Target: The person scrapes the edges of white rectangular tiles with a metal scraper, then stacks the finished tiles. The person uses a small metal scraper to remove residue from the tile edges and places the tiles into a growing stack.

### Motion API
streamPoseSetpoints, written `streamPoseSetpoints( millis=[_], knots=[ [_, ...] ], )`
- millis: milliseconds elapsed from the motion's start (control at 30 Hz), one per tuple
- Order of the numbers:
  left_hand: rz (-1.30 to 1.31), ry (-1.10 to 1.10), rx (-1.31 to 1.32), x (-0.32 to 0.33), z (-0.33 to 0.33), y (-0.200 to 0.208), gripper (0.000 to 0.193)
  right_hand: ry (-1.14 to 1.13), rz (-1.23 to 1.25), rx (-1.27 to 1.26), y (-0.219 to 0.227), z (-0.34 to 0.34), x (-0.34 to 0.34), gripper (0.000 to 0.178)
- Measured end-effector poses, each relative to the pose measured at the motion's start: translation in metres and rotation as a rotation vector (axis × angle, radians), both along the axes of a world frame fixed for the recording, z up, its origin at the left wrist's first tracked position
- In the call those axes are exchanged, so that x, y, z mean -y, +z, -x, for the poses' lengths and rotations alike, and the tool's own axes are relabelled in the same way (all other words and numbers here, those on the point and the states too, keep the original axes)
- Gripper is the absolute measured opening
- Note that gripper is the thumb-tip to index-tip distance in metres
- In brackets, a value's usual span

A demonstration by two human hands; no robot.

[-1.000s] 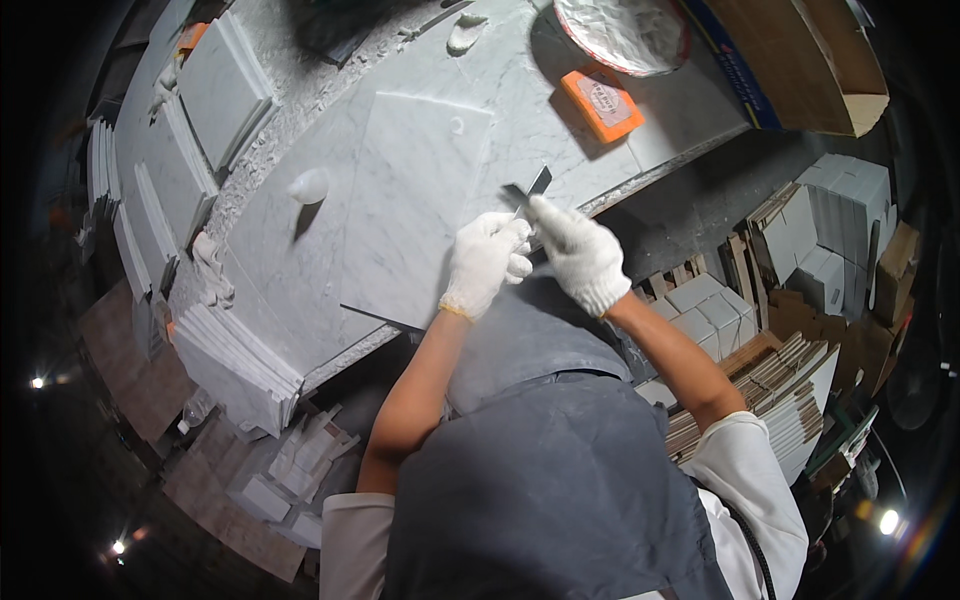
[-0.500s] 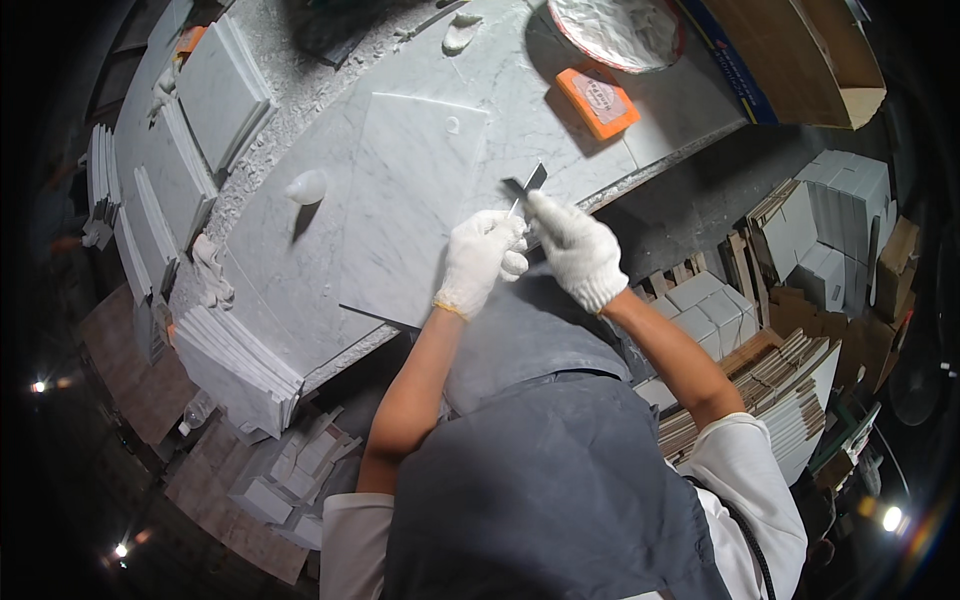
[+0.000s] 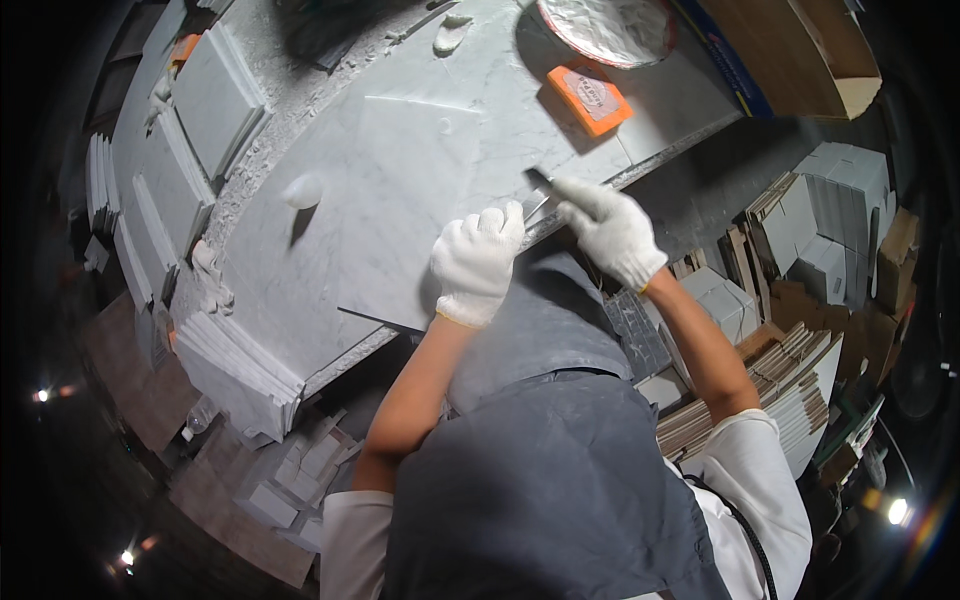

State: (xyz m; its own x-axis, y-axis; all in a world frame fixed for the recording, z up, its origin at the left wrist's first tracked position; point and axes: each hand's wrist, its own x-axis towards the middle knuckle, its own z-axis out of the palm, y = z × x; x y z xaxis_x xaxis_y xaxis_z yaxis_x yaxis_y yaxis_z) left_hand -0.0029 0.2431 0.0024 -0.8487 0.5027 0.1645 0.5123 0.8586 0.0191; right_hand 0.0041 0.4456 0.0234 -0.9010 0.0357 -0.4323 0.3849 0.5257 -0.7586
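Note:
My left hand (image 3: pixel 478 262), in a white knit glove, is closed near the table's front edge. It grips a flat-bladed metal tool (image 3: pixel 536 203); the glove hides its handle. Beside it my right hand (image 3: pixel 612 238), gloved alike, pinches a short dark flat strip (image 3: pixel 537 180). The strip crosses close over the blade; whether they touch I cannot tell. Under and beyond the hands lies a pale marble slab (image 3: pixel 410 165) on the worktable (image 3: pixel 285 325). An orange box (image 3: pixel 590 98) sits beyond my right hand. A small white translucent bottle (image 3: pixel 302 191) is to the left.
A round red-rimmed bowl of white material (image 3: pixel 668 35) stands at the back, beside an open cardboard box (image 3: pixel 800 60). Stacked slabs (image 3: pixel 220 100) line the left side, with more slabs (image 3: pixel 240 375) at the near left corner. White cartons (image 3: pixel 840 200) stand at the right.
My right hand has moved right and slightly toward me, with the dark strip. My left hand has turned so its back shows, and the metal blade has dropped lower, partly covered.

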Motion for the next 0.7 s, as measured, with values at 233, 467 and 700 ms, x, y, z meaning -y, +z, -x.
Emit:
streamPoseSetpoints(
  millis=[233, 467, 700],
  knots=[
    [0.010, -0.015, -0.026, 0.001, -0.001, -0.005, 0.006, -0.004, 0.091, 0.000, 0.001, -0.015, 0.000, 0.039],
    [0.020, 0.020, 0.004, 0.000, 0.003, -0.003, 0.013, -0.070, 0.117, 0.045, -0.004, -0.019, 0.004, 0.037],
    [-0.491, 0.306, 0.177, 0.001, 0.014, 0.020, 0.018, -0.541, 0.599, 0.114, 0.007, -0.017, 0.007, 0.052]
  ],
)
